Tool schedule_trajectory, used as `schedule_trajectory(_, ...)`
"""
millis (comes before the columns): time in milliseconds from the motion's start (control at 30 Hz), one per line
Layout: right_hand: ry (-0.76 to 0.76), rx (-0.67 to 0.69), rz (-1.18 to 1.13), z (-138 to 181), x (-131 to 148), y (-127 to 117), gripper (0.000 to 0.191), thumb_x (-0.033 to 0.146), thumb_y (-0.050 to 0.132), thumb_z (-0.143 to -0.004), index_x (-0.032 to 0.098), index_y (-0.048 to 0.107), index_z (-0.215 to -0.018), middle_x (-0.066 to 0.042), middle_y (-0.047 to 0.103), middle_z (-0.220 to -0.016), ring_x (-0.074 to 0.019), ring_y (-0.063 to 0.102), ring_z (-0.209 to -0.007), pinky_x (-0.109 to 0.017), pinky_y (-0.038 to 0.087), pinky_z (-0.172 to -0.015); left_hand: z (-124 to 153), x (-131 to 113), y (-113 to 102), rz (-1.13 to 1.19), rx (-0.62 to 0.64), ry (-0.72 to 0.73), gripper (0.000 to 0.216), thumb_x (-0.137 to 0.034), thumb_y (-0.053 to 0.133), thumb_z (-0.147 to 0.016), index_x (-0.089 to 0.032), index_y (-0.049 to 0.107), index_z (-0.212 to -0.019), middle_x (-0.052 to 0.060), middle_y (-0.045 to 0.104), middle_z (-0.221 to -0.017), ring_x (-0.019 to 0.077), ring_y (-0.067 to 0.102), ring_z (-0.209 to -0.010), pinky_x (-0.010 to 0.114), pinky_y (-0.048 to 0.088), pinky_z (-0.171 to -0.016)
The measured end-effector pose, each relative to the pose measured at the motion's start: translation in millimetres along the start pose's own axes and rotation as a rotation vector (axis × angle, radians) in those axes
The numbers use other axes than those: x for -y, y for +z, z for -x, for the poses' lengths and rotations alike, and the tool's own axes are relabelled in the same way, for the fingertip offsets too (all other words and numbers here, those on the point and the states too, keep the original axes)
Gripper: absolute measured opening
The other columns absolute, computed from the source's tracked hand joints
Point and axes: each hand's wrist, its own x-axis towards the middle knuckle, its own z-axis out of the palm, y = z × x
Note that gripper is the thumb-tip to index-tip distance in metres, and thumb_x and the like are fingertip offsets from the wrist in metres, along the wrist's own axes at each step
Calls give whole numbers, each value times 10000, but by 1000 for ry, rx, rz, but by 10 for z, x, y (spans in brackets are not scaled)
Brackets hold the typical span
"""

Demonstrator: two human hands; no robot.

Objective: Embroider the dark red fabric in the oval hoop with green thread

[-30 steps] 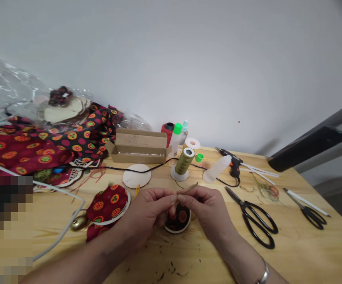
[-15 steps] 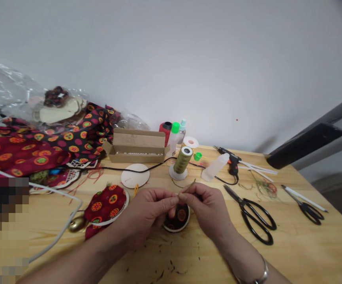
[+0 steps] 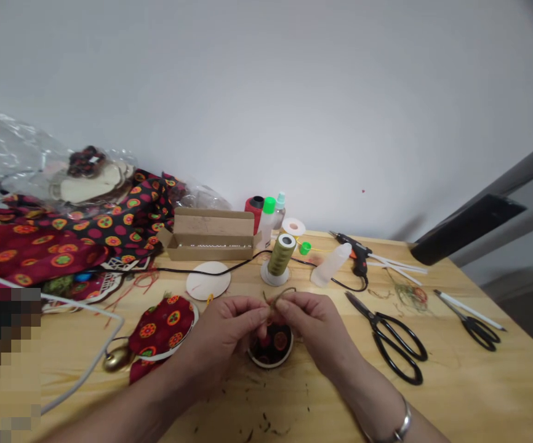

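My left hand [image 3: 239, 320] and my right hand [image 3: 308, 320] meet near the middle of the table, both with thumb and forefinger pinched. Between their fingertips runs an olive green thread [image 3: 287, 291], its loose end curving up above my right fingers. Just under the hands lies a round, dark, patterned fabric piece [image 3: 271, 347] with a pale rim, partly covered by my fingers. Behind them stands a cone of olive thread [image 3: 281, 255]. Left of my left hand rests a red patterned fabric disc [image 3: 165, 326] with a white edge.
Large black-handled scissors [image 3: 389, 335] lie right of my right hand, smaller scissors [image 3: 469, 323] farther right. Behind are a glue gun [image 3: 356, 249], a white bottle [image 3: 331, 266] and an open cardboard box [image 3: 211, 246]. A brass bell [image 3: 117, 359] and patterned cloth [image 3: 77, 227] are left.
My fingertips have drawn slightly closer together on the thread, and its loose end now bends in a curve above them. The whole view has shifted a little.
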Motion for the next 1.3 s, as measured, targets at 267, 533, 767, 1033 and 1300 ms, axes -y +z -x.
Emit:
schedule_trajectory(267, -14, -117, 35, -10, -24, 29, 93, 222, 691, -621, 132, 694, -600, -12, 616, -529, -106, 509, -478, -219, 407, -466, -5, -6, -4, -46, -8, 17, 261, -333, 631, -707, -142, 602, -532, 10, 606, -529, 116, 507, -510, 219, 353, -516)
schedule_trajectory(533, -36, -141, 58, -14, -29, 29, 122, 218, 679, -622, 138, 623, -549, 15, 567, -479, -95, 484, -429, -213, 395, -429, 8, -45, 26, -181, -75, 62, 245, -325, 633, -694, -154, 614, -520, -6, 606, -510, 125, 516, -510, 229, 375, -538)
schedule_trajectory(767, -55, -174, 134, 13, 47, 57, 145, 180, 630, -632, 165, 573, -499, 32, 537, -467, -93, 470, -425, -210, 387, -421, 9, -68, 55, -210, -66, 72, 249, -311, 634, -691, -156, 602, -500, -8, 593, -494, 120, 502, -495, 227, 375, -530)
schedule_trajectory(1033, -62, -85, 118, -9, -45, 22, 72, 204, 616, -669, 157, 670, -666, 3, 607, -589, -111, 520, -511, -222, 424, -483, -9, 8, -2, 8, -67, 24, 200, -311, 651, -698, -150, 623, -583, -11, 585, -528, 117, 519, -520, 227, 378, -535)
schedule_trajectory(1300, -27, -134, 82, 1, -23, 30, 117, 262, 655, -652, 149, 635, -626, 5, 589, -540, -108, 504, -480, -228, 407, -462, -17, 17, 11, 91, -87, 17, 205, -286, 669, -687, -150, 594, -553, -38, 528, -476, 80, 448, -467, 203, 328, -490)
